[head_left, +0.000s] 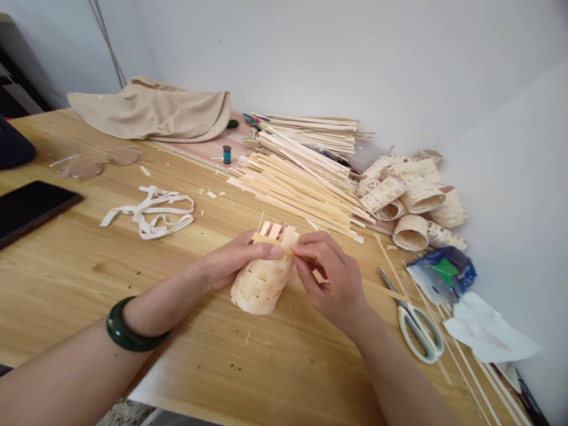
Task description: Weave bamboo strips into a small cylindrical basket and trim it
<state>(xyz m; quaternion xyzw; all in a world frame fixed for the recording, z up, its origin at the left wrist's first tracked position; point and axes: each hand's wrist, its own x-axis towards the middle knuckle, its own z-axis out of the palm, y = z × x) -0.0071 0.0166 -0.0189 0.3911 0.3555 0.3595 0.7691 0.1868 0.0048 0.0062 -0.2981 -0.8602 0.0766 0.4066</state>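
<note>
Woven wood-strip cylinder (260,287) between both hands, tilted above the wooden table (275,378); checkered weave around its body, unwoven strip ends jutting from the far end.

Left hand (235,260): wrapped on the cylinder's left side. Thumb laid flat across the near face, just below the jutting ends, pressing on a yellow strip (266,239); other fingers go behind and are mostly hidden. Grip closed around the cylinder, no gap visible under the thumb. Dark green bangle (118,331) on this wrist.

Right hand (331,272): at the cylinder's upper right edge. Thumb and index tip brought together, pinching the yellow strip close to the weave; remaining fingers curled, a small opening showing behind the pinch. A length of yellowish strip emerges beyond this hand, to the right of the cylinder, crossing the scissors (421,332).

Around the cylinder: white ribbon (141,220) loosely tangled to its left, black smartphone (38,207) farther left. Eyeglasses (82,167) beyond the ribbon, seen from the cylinder. Past its far end, a spool of blue thread (227,155) upright, and a stack of flat wood strips (293,189). To its far right, piled woven tubes (412,183), several showing open ends; nearer, a blue packet (444,272) and crumpled white paper (492,331).
</note>
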